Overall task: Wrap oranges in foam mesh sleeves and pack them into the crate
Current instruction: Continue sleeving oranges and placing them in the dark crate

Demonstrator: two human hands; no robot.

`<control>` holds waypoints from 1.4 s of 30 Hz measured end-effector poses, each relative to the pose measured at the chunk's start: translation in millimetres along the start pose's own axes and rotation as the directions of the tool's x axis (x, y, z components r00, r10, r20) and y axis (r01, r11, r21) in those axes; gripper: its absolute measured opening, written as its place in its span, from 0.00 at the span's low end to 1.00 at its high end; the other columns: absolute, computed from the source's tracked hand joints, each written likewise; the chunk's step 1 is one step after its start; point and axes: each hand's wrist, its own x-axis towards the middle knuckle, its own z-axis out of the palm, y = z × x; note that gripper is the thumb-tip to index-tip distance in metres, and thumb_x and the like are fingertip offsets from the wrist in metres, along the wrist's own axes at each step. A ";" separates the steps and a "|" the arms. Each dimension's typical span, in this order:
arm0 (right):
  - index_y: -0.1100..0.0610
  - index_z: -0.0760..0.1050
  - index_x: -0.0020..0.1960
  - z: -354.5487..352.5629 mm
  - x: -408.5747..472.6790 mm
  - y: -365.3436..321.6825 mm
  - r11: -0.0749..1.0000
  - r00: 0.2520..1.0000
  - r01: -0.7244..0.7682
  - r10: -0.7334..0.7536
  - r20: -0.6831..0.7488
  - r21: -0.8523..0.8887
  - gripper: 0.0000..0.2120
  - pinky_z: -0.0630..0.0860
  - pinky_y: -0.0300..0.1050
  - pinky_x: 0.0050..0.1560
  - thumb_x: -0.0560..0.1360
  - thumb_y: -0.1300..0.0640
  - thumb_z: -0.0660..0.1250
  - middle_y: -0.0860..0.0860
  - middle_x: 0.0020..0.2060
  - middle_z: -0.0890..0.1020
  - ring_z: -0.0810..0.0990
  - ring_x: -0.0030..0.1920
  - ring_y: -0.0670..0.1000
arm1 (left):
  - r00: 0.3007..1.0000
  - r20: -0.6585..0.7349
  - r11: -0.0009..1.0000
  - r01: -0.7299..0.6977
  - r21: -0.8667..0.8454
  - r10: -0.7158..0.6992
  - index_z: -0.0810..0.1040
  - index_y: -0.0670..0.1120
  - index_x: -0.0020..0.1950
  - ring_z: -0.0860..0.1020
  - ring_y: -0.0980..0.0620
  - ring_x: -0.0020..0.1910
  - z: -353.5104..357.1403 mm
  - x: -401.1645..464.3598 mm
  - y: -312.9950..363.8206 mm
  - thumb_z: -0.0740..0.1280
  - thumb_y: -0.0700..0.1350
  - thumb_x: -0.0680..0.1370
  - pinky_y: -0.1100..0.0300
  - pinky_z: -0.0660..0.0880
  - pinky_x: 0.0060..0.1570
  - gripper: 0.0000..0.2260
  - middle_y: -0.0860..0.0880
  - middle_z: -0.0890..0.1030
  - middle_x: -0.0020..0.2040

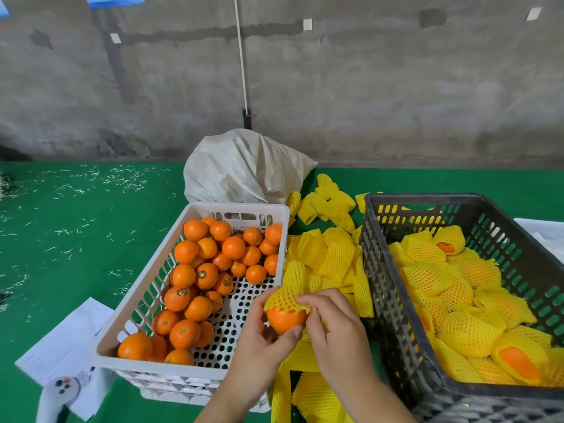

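Orange [286,321] sits between the two hands, sleeve half on. The left hand [262,340] cups it from below, thumb across the front, so it can't roll while the right hand [331,325] pinches the yellow foam mesh sleeve [285,297] edge and tugs it down. Bare fruit waits in the white crate [146,300] left of the hands, wrapped ones in the dark crate [393,300] right, spare sleeves [326,257] heaped just beyond, all easy reach.
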 end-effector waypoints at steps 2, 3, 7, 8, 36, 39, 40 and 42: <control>0.50 0.81 0.58 0.6 -5.4 -4.0 0.991 0.992 0.129 -0.129 0.010 -0.035 0.11 0.76 0.43 0.50 0.80 0.57 0.63 0.42 0.52 0.77 0.76 0.53 0.45 | 0.997 -0.081 0.999 -0.023 -0.032 0.020 0.77 0.59 0.65 0.83 0.43 0.49 1.6 0.4 2.8 0.81 0.43 0.70 0.42 0.83 0.54 0.27 0.39 0.84 0.54; 0.49 0.80 0.59 2.1 -9.4 -6.6 0.983 0.983 0.179 -0.177 0.038 -0.046 0.11 0.75 0.42 0.51 0.80 0.57 0.63 0.42 0.52 0.77 0.76 0.53 0.46 | 0.994 -0.112 0.998 -0.024 -0.063 0.017 0.78 0.58 0.62 0.82 0.43 0.45 1.9 1.0 4.4 0.80 0.42 0.68 0.45 0.82 0.49 0.26 0.37 0.83 0.50; 0.48 0.77 0.61 9.6 -14.9 -10.1 0.992 0.994 0.107 -0.105 0.033 -0.062 0.13 0.67 0.33 0.58 0.77 0.54 0.64 0.44 0.56 0.74 0.72 0.58 0.47 | 0.993 -0.114 1.000 0.016 -0.013 -0.017 0.73 0.55 0.61 0.73 0.52 0.30 2.9 0.5 3.7 0.76 0.42 0.70 0.59 0.72 0.31 0.22 0.47 0.78 0.33; 0.48 0.76 0.64 9.6 -13.8 -10.5 0.999 0.999 0.039 -0.039 0.007 -0.030 0.15 0.65 0.31 0.60 0.78 0.52 0.63 0.44 0.58 0.72 0.70 0.61 0.45 | 0.994 -0.112 1.000 0.011 0.013 -0.010 0.73 0.57 0.60 0.74 0.54 0.29 3.1 -0.2 2.6 0.76 0.45 0.72 0.62 0.72 0.29 0.21 0.51 0.79 0.32; 0.51 0.76 0.63 -5.0 -11.3 2.5 0.989 0.999 -0.039 0.033 0.043 0.146 0.13 0.77 0.43 0.57 0.81 0.48 0.64 0.39 0.59 0.74 0.77 0.61 0.47 | 0.996 -0.045 0.990 -0.075 0.120 0.081 0.68 0.67 0.61 0.83 0.56 0.50 4.3 -10.0 8.7 0.77 0.59 0.73 0.63 0.79 0.49 0.23 0.56 0.83 0.53; 0.47 0.74 0.69 -5.7 -13.0 0.0 0.982 0.993 -0.018 -0.004 0.119 0.186 0.21 0.73 0.34 0.61 0.81 0.38 0.64 0.37 0.65 0.73 0.74 0.67 0.44 | 0.999 0.021 1.000 -0.024 0.009 0.024 0.70 0.67 0.67 0.80 0.54 0.47 -0.8 -10.8 7.5 0.77 0.59 0.75 0.59 0.78 0.47 0.25 0.52 0.81 0.50; 0.49 0.75 0.68 -6.5 -11.0 1.6 0.985 0.994 -0.006 -0.013 0.108 0.172 0.19 0.74 0.37 0.60 0.81 0.41 0.64 0.38 0.63 0.74 0.74 0.66 0.42 | 0.999 0.047 1.000 -0.006 -0.008 0.007 0.69 0.67 0.69 0.79 0.53 0.46 -2.9 -10.3 7.7 0.77 0.59 0.74 0.58 0.77 0.47 0.27 0.51 0.80 0.49; 0.53 0.78 0.64 -8.1 -6.5 6.3 0.992 0.998 0.014 -0.021 0.059 0.123 0.15 0.78 0.45 0.56 0.81 0.49 0.62 0.42 0.59 0.77 0.76 0.61 0.42 | 0.994 0.105 1.000 -0.012 0.006 0.011 0.69 0.66 0.71 0.78 0.51 0.47 -4.3 -8.9 8.8 0.77 0.55 0.76 0.59 0.77 0.48 0.28 0.50 0.80 0.52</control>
